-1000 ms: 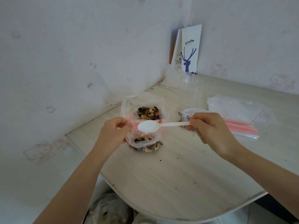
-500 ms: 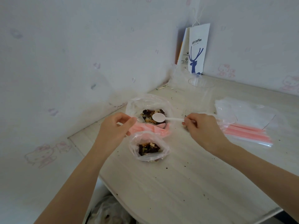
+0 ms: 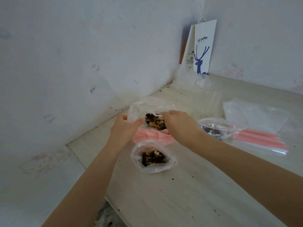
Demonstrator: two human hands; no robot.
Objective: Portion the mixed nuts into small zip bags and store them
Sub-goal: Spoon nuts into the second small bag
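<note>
Near the desk's left edge, the right hand [image 3: 177, 124] has dipped its gripped spoon [image 3: 157, 115] into the big bag [image 3: 148, 106], whose rim the left hand [image 3: 125, 128] pinches; another scoop for the small bag [image 3: 154, 157] seems underway.

- spoon [image 3: 157, 115]: only a bit of white handle shows, the bowl is buried under the right hand [image 3: 178, 122]
- tabletop [image 3: 188, 194] runs off the right and bottom edges
- small print on the paper bag [image 3: 203, 48] is unreadable
</note>
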